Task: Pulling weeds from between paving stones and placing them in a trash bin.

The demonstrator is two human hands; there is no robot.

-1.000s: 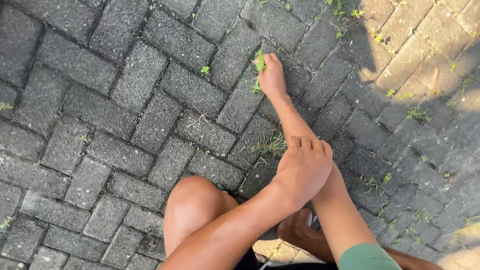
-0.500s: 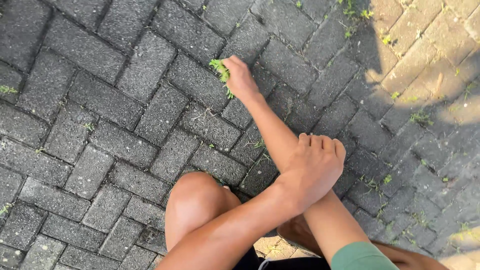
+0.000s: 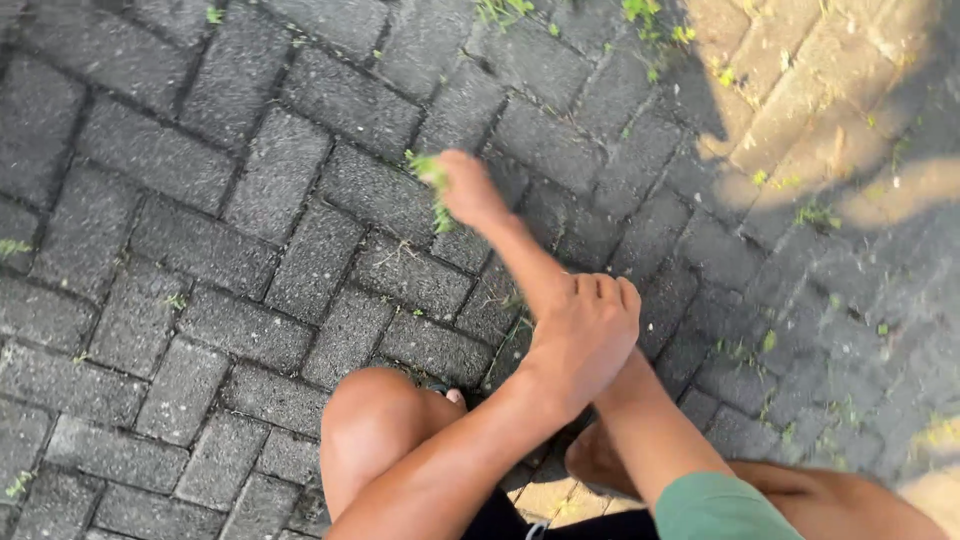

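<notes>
My right hand reaches out over the grey paving bricks, blurred by motion. It is shut on a small tuft of green weeds that sticks out on the hand's left side. My left hand lies across my right forearm with its fingers curled together and nothing in it. My bare knee is just below, at the bottom middle.
Small weeds grow in the joints between the bricks, near my forearm and along the top. Lighter, sunlit bricks lie at the upper right. My foot rests on the paving under my arms.
My right hand has swept to the left across the bricks with the weed tuft in it. My left hand has stayed on the right forearm.
</notes>
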